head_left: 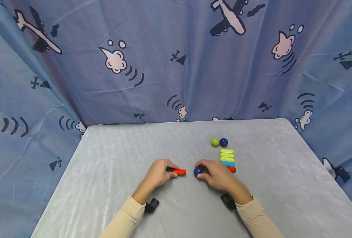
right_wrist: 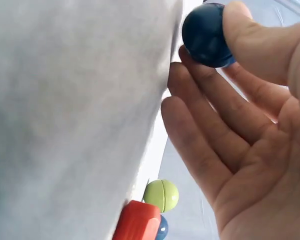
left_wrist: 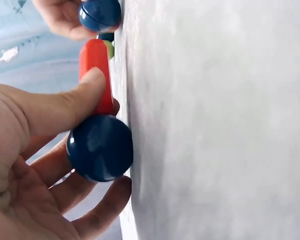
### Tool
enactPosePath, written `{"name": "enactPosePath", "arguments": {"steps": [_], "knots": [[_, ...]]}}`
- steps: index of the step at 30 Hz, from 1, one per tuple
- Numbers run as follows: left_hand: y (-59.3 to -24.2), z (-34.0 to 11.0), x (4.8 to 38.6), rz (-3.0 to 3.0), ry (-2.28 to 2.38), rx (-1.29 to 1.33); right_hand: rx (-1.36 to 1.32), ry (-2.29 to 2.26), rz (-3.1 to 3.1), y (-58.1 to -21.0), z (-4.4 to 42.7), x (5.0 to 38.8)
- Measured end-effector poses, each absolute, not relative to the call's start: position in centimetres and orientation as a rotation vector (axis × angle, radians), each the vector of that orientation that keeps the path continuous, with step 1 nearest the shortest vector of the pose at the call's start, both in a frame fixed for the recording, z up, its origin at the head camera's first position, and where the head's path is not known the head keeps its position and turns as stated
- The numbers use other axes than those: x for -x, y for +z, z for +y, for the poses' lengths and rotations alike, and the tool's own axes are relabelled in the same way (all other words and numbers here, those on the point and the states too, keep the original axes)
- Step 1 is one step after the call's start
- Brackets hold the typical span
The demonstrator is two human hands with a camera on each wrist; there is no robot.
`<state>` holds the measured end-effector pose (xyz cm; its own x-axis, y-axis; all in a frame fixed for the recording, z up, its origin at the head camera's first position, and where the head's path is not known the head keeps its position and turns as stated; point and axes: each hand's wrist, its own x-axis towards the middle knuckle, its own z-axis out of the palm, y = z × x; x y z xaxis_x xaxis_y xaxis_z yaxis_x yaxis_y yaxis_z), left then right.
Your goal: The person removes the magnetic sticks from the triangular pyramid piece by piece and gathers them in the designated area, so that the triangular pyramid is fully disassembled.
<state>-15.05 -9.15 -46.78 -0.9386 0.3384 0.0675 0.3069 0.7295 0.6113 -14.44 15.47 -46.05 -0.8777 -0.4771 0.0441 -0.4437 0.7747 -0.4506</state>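
Observation:
My left hand (head_left: 159, 173) pinches a short red stick (head_left: 179, 172) between thumb and fingers, low over the table. A dark blue ball (left_wrist: 100, 148) sits against the near end of that stick, by the palm side of the fingers; in the left wrist view it appears joined to it. Facing it from the right, my right hand (head_left: 219, 174) pinches a second dark blue ball (head_left: 198, 171) with thumb and fingertips. A small gap separates this ball from the free end of the red stick. In the right wrist view the remaining fingers are extended beneath the ball (right_wrist: 206, 36).
Beyond my right hand lie three yellow-green sticks (head_left: 227, 155), a light blue stick (head_left: 228, 163) and another red stick (head_left: 231, 169) in a row. Behind them a green ball (head_left: 215, 142) touches a dark blue ball (head_left: 224, 142). A blue patterned curtain (head_left: 152, 96) borders the grey table (head_left: 119, 148).

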Motion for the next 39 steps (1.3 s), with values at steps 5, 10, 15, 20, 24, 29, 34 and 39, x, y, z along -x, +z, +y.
{"name": "enactPosePath", "arguments": {"steps": [5, 10, 15, 20, 24, 29, 34, 39], "knots": [[-46.7, -9.4, 15.0, 2.885, 0.986, -0.565, 0.795, -0.731, 2.886, -45.9, 15.6, 14.6], [-46.8, -9.4, 14.8, 2.917, 0.863, -0.649, 0.831, -0.724, 2.864, -46.1, 15.7, 14.6], [-46.8, -9.2, 14.6, 2.931, 0.840, -0.657, 0.831, -0.733, 2.858, -46.1, 15.7, 14.5], [-46.7, -9.4, 14.6, 2.906, 0.884, -0.644, 0.822, -0.733, 2.846, -46.1, 15.8, 14.6], [-46.4, -10.0, 14.5, 2.843, 0.959, -0.612, 0.797, -0.724, 2.823, -46.1, 15.9, 14.6], [-46.0, -11.6, 14.3, 2.766, 1.054, -0.578, 0.773, -0.727, 2.796, -45.9, 16.0, 14.7], [-46.2, -12.9, 14.3, 2.778, 1.072, -0.550, 0.759, -0.738, 2.783, -45.8, 16.2, 14.6], [-46.5, -13.2, 14.4, 2.780, 1.080, -0.525, 0.785, -0.725, 2.790, -45.7, 16.5, 14.6]]}}
